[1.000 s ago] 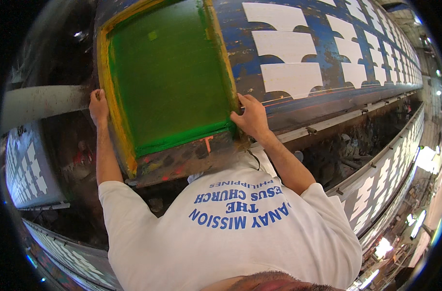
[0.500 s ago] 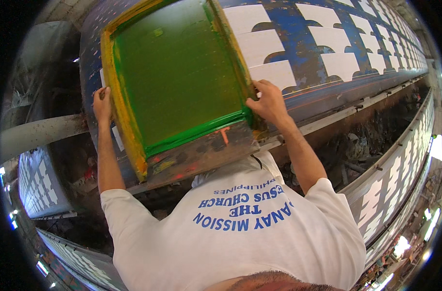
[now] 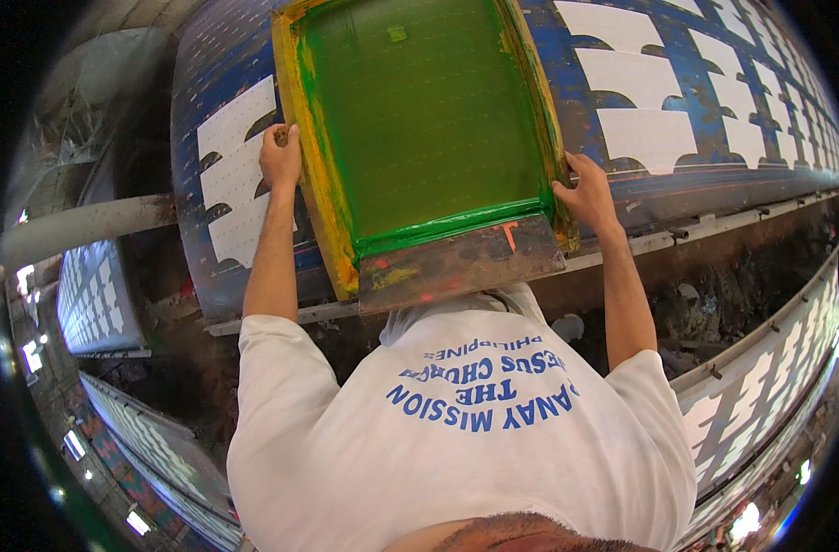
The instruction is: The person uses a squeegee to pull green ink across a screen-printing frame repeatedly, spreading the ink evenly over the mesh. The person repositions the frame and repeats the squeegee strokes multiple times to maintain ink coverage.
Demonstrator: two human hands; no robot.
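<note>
A screen-printing frame [image 3: 424, 120] with a green mesh and paint-stained yellow and green edges is over the blue printing table, tilted slightly in view. My left hand [image 3: 281, 158] has its fingers closed on the frame's left side. On the opposite side, my right hand [image 3: 587, 193] grips the right edge with thumb and fingers. A dark, paint-spotted board [image 3: 461, 262] forms the frame's near end, close to my white shirt. Whatever lies beneath the mesh is hidden.
White cut pieces [image 3: 648, 138] lie in columns on the blue table [image 3: 714, 189], with more white pieces [image 3: 240, 175] left of the frame. A rail [image 3: 705, 225] runs along the near edge. A thick pipe [image 3: 88, 230] stands left; another table [image 3: 769, 396] is at lower right.
The frame and both hands have shifted right along the table. White pieces to the left are now uncovered, and the nearest column on the right has passed out of sight behind the frame.
</note>
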